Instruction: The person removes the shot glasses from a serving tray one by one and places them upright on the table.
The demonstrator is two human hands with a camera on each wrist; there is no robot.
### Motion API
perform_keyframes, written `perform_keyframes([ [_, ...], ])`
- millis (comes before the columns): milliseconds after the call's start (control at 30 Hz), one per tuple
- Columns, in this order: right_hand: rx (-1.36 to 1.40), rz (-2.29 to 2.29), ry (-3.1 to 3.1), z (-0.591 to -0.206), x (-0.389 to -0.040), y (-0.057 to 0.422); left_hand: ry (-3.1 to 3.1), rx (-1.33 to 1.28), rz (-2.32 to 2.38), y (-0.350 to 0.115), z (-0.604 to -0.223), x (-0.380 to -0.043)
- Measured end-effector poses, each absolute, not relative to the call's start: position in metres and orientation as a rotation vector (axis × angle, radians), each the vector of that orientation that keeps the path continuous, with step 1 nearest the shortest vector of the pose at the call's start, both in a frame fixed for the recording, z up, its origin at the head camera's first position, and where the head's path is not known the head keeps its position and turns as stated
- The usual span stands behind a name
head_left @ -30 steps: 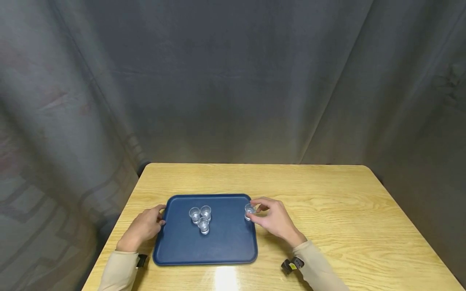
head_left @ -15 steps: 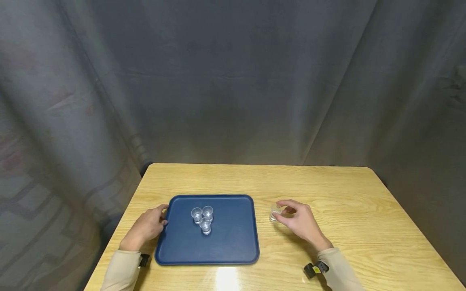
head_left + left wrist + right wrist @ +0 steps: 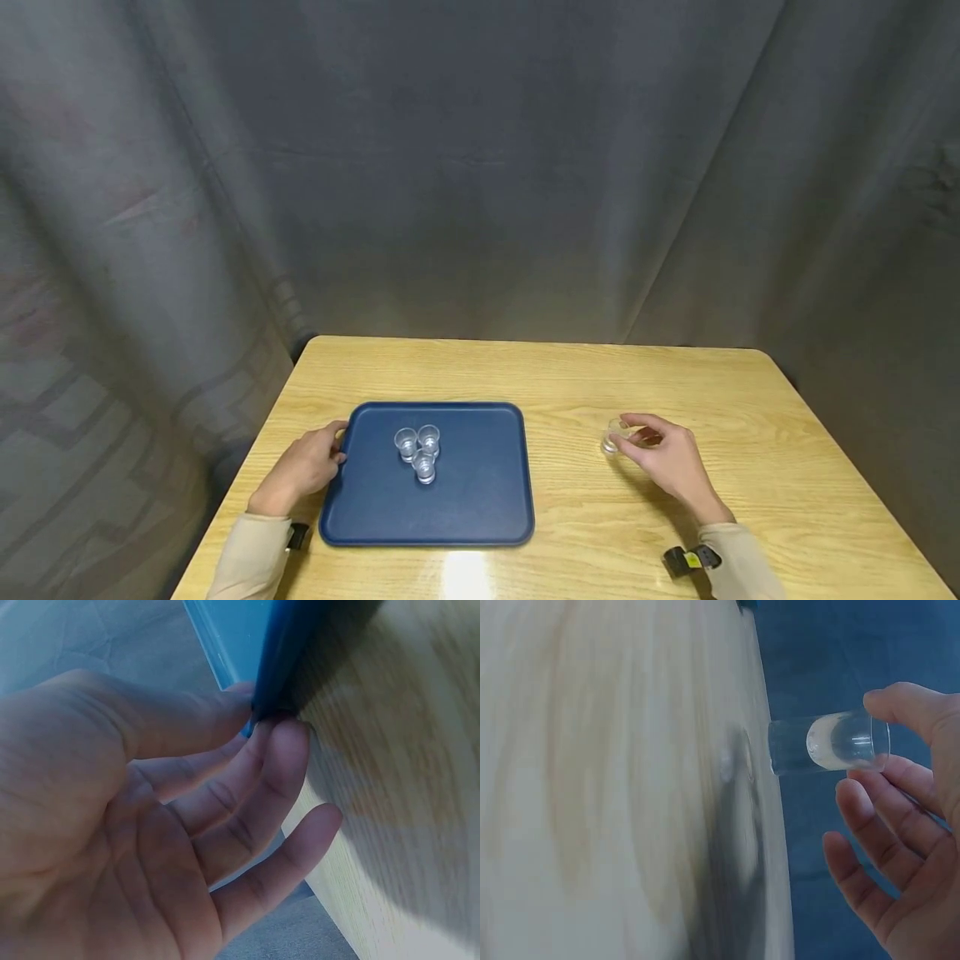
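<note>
A small clear shot glass point(image 3: 611, 438) is pinched near its rim by my right hand point(image 3: 667, 458), over the table well right of the tray. In the right wrist view, thumb and fingers hold the glass point(image 3: 829, 742) by its rim end; its base looks slightly off the wood. On the blue tray point(image 3: 480, 500), three more shot glasses stand upright in a tight cluster: back left point(image 3: 406, 444), back right point(image 3: 429, 440) and front point(image 3: 424, 468). My left hand point(image 3: 303, 467) grips the tray's left edge, thumb and fingers at the rim point(image 3: 274, 660) in the left wrist view.
The light wooden table point(image 3: 720, 400) reaches far to the right of the tray. Grey curtains point(image 3: 480, 183) hang behind it and at both sides. A bright glare spot lies on the wood at the front.
The right hand has carried its shot glass from over the tray's right edge rightward across the table. The left hand stays at the tray, and the three clustered glasses keep their places.
</note>
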State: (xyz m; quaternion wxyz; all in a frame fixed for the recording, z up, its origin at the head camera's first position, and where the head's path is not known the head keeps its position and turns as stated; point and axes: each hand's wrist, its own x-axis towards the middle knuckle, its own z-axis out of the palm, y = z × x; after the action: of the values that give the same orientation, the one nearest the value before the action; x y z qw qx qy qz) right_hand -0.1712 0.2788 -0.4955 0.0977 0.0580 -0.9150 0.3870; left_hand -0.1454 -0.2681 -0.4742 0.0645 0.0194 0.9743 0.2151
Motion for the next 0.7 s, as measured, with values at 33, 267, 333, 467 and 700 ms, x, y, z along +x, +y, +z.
perform_keyframes([
  [33,0.165,1.139,-2.703,-0.495,-0.171,0.283,2.941,0.06,0.649,-0.268,-0.474,-0.146],
  [267,0.125,1.073,-2.678,-0.493,-0.169,0.311,2.92,0.056,0.657,-0.267,-0.472,-0.146],
  [333,0.111,1.058,-2.681,-0.494,-0.168,0.318,2.91,0.049,0.662,-0.267,-0.472,-0.146],
  [467,0.084,1.043,-2.671,-0.499,-0.168,0.327,2.903,0.04,0.668,-0.267,-0.473,-0.147],
  [700,0.043,1.074,-2.695,-0.502,-0.169,0.331,2.888,0.023,0.688,-0.268,-0.475,-0.147],
])
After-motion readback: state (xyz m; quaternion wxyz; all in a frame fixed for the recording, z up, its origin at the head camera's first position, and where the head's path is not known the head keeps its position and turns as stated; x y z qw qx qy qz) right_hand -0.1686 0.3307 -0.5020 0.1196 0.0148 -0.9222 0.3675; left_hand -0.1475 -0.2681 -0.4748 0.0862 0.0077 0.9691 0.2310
